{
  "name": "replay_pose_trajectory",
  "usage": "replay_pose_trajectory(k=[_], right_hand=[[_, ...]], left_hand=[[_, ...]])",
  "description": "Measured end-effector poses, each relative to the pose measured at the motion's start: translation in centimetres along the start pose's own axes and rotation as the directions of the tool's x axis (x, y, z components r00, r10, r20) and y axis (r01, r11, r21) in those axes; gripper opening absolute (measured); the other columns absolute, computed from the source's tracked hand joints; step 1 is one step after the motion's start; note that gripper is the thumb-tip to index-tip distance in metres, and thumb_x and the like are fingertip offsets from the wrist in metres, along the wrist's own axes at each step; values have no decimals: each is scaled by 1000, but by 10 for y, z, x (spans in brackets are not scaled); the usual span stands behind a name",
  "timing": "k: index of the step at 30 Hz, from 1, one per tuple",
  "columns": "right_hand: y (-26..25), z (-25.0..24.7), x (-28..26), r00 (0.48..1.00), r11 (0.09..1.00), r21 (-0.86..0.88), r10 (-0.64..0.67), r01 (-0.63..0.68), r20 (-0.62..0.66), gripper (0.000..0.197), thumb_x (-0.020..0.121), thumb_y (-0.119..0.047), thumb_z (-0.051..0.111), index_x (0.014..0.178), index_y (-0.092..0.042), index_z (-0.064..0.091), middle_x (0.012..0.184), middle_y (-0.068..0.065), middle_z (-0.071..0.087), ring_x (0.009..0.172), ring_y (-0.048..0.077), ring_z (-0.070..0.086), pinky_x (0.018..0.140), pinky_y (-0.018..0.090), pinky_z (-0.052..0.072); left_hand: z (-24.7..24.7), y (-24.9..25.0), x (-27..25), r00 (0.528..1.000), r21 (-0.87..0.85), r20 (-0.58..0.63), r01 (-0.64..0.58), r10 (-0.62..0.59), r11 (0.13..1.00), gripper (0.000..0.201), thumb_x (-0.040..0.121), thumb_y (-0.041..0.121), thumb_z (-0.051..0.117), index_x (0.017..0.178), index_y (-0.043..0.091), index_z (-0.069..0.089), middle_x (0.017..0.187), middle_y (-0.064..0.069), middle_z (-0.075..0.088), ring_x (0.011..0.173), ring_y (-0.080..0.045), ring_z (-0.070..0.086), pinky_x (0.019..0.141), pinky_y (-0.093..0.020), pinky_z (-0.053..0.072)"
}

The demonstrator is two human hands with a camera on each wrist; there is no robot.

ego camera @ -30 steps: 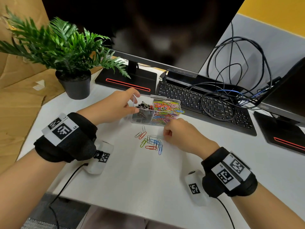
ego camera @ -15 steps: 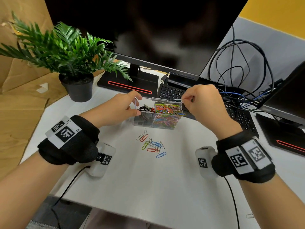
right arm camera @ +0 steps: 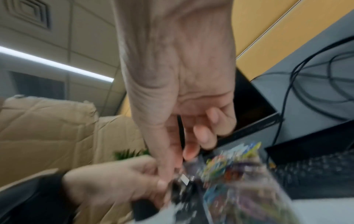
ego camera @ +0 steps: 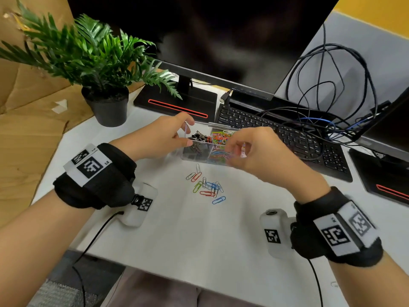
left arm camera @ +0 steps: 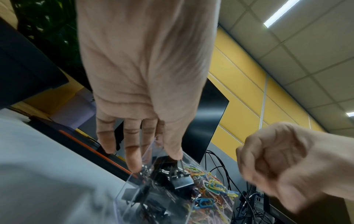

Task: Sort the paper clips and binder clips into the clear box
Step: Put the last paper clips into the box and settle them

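left hand (ego camera: 161, 138) grips the clear box (ego camera: 199, 155); right hand (ego camera: 254, 151) curled, contents unclear; next, pick loose paper clips (ego camera: 207, 187) at frame centre.

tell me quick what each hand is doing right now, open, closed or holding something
Left hand: grips the left end of the clear box.
Right hand: over the box, fingers loosely curled; too blurred to tell whether it holds a clip.

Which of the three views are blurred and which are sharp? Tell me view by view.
Head view: mostly sharp, loose paper clips crisp, right hand slightly smeared. Left wrist view: left hand and clear box sharp, the right hand blurred. Right wrist view: heavy motion blur, box contents just coloured streaks.
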State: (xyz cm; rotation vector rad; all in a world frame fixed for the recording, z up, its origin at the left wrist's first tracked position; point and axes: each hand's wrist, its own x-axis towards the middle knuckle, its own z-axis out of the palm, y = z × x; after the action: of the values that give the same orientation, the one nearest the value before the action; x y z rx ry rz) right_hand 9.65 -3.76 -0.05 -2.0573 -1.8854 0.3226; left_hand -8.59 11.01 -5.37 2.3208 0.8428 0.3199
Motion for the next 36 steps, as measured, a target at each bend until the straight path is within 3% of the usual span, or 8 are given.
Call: replay_pose_trajectory(k=[5, 9, 12, 15, 21, 28, 31, 36], right_hand=[[-7, 47, -1, 935, 982, -137, -73, 127, 348, 49, 75, -21, 76, 121, -31, 63, 108, -5, 58, 88, 12, 52, 79, 37, 51], [-9, 64, 7, 898, 959, -162, -147, 232, 416, 62, 75, -14, 72, 133, -24, 53, 128, 1, 46, 113, 22, 48, 89, 41, 48], [-9, 66, 13, 873, 942, -170, -186, 288, 451, 59, 80, -10, 67, 136, -22, 51, 138, -1, 44, 119, 23, 44, 96, 39, 43], [-6, 66, 16, 881, 951, -143, -188, 273, 434, 49, 80, -2, 64, 126, -18, 61, 128, 0, 50, 114, 21, 48, 93, 36, 44], [8, 66, 13, 942, 967, -186, -110, 176, 318, 17, 79, 0, 61, 88, -11, 70, 85, 0, 59, 77, 20, 54, 68, 33, 48], [13, 63, 8, 955, 967, -222, -59, 128, 292, 17, 77, 1, 55, 76, -9, 69, 77, 6, 65, 72, 23, 57, 66, 37, 52], [15, 63, 7, 951, 977, -178, -63, 121, 302, 10, 77, -7, 58, 82, -11, 66, 80, 3, 64, 75, 23, 58, 66, 36, 51], [13, 68, 13, 937, 985, -77, -119, 153, 329, 19, 77, -22, 72, 83, -29, 55, 80, -3, 55, 73, 18, 51, 67, 36, 48]], left_hand=[[0, 2, -1, 1000, 14, 0, 0, 0, 1000, 42, 93, 28, 61, 131, 23, 43, 119, 6, 54, 91, -16, 59, 81, -28, 48], [0, 2, -1, 1000, 13, -2, -4, 4, 1000, 41, 93, 28, 61, 130, 23, 44, 119, 5, 55, 91, -18, 59, 80, -27, 47], [0, 2, -1, 1000, 14, -2, -5, 5, 1000, 41, 93, 27, 61, 130, 22, 44, 118, 5, 55, 92, -18, 60, 78, -27, 47], [-1, 1, 0, 1000, 11, -4, -14, 14, 1000, 40, 93, 27, 61, 129, 22, 44, 117, 5, 56, 89, -17, 60, 76, -22, 46], [0, 0, 1, 1000, 16, -2, -10, 10, 1000, 41, 93, 28, 61, 129, 23, 44, 117, 6, 55, 89, -17, 59, 75, -24, 45], [1, 0, 0, 1000, 25, -6, -16, 16, 1000, 39, 93, 28, 60, 128, 22, 44, 118, 5, 55, 89, -17, 59, 74, -25, 45], [1, 0, 1, 1000, 29, -5, -14, 15, 999, 40, 93, 29, 60, 129, 23, 43, 118, 6, 55, 90, -17, 60, 73, -22, 45], [0, 0, 1, 1000, 22, -4, -18, 18, 1000, 40, 93, 28, 61, 129, 22, 44, 117, 5, 56, 89, -18, 60, 74, -25, 46]])
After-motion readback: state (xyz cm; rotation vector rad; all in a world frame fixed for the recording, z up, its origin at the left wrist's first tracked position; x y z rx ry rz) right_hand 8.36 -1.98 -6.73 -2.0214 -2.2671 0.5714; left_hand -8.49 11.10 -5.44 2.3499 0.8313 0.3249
